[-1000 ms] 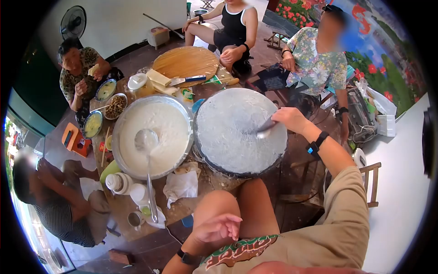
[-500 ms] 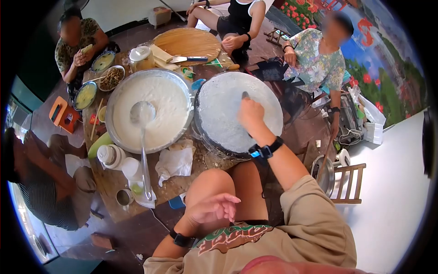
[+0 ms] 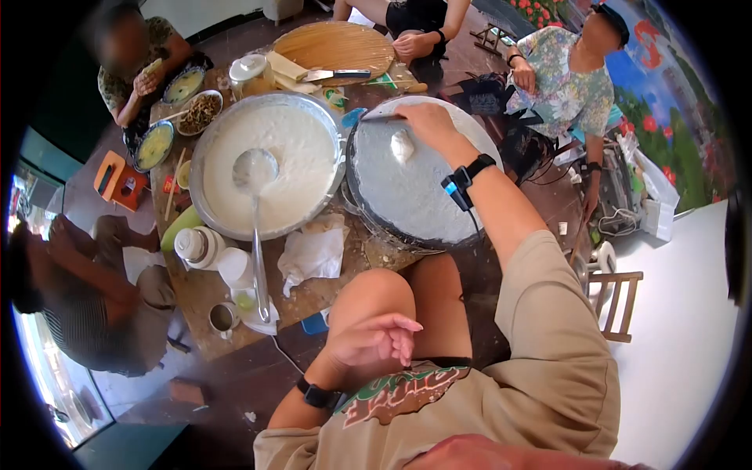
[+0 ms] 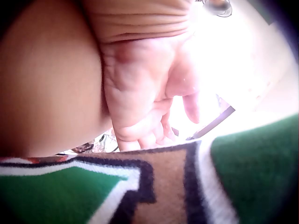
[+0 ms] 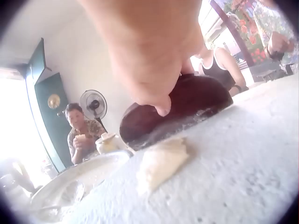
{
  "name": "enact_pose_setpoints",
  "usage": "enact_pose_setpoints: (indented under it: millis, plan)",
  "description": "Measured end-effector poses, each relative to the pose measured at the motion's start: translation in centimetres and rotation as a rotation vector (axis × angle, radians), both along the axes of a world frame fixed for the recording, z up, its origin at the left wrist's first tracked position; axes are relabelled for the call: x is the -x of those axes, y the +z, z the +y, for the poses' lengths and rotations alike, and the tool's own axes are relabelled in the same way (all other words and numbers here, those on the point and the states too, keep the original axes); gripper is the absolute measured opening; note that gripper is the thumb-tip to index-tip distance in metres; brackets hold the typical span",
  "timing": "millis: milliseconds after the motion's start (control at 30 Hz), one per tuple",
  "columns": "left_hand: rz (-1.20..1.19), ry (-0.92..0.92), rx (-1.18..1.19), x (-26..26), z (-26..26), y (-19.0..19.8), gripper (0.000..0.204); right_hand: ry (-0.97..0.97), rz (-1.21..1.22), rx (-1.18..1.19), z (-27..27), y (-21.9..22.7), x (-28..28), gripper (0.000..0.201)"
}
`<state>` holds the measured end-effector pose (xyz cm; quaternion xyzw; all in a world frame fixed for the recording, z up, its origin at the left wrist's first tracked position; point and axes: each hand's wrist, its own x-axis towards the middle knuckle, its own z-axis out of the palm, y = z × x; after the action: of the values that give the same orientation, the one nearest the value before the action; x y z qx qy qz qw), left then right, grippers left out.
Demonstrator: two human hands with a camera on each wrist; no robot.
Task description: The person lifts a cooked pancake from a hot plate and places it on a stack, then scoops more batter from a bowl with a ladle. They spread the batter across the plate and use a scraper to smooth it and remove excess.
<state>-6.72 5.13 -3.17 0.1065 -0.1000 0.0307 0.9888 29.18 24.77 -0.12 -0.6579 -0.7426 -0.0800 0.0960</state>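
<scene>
My right hand (image 3: 433, 125) grips a dark, round-edged scraper (image 5: 187, 105) at the far left part of a round griddle (image 3: 415, 200). A thin pale layer of batter covers the griddle's top, and the scraper's edge is down at it. A small whitish lump of batter (image 3: 403, 146) sits on the layer, on the near side of the scraper. My left hand (image 3: 380, 342) hovers by my thigh in front of the shirt, its fingers loosely bent and holding nothing. In the left wrist view its palm (image 4: 140, 79) shows beside bare skin.
Left of the griddle stands a wide metal basin (image 3: 270, 234) of batter with a ladle (image 3: 257, 227) in it. A crumpled cloth (image 3: 313, 254), a white bottle (image 3: 200, 246) and a mug (image 3: 224, 317) lie nearer. Behind are a round wooden board (image 3: 337, 48) and a spatula (image 3: 337, 74). Several people sit around.
My right hand has swept the scraper from the griddle's right side across to its far left. A lump of batter now shows on the layer. My left hand stays by the thigh.
</scene>
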Motion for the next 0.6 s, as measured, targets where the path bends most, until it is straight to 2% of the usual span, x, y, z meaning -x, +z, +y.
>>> enact_pose_setpoints:
  millis: [67, 167, 267, 367, 467, 567, 600]
  plan:
    - [-0.023, 0.006, -0.037, -0.5, 0.1, -0.4, 0.058, 0.044, 0.000, 0.064, -1.5, -0.1, -0.6, 0.020]
    - [-0.028, 0.019, -0.063, -0.7, -0.1, -0.3, 0.057, 0.266, 0.086, -0.042, -6.1, 0.2, -2.2, 0.020]
    - [-0.030, 0.039, -0.054, -0.9, -0.1, -0.8, 0.055, 0.396, 0.064, -0.136, -10.8, 1.6, -2.9, 0.020]
    - [-0.040, 0.038, -0.063, -0.8, -0.3, -0.7, 0.054, 0.211, -0.038, 0.056, -15.0, 2.5, -4.4, 0.019]
    - [-0.055, 0.046, -0.088, -0.8, -0.3, -0.3, 0.054, -0.382, -0.060, 0.124, -16.7, 4.7, -1.6, 0.019]
    - [-0.039, 0.056, -0.098, -0.5, -0.4, -0.1, 0.054, -0.765, -0.124, 0.071, -15.0, 2.3, -1.0, 0.021]
    - [-0.031, 0.063, -0.101, -0.5, -0.4, -0.3, 0.054, -0.764, -0.093, 0.063, -14.1, 2.1, -0.5, 0.020]
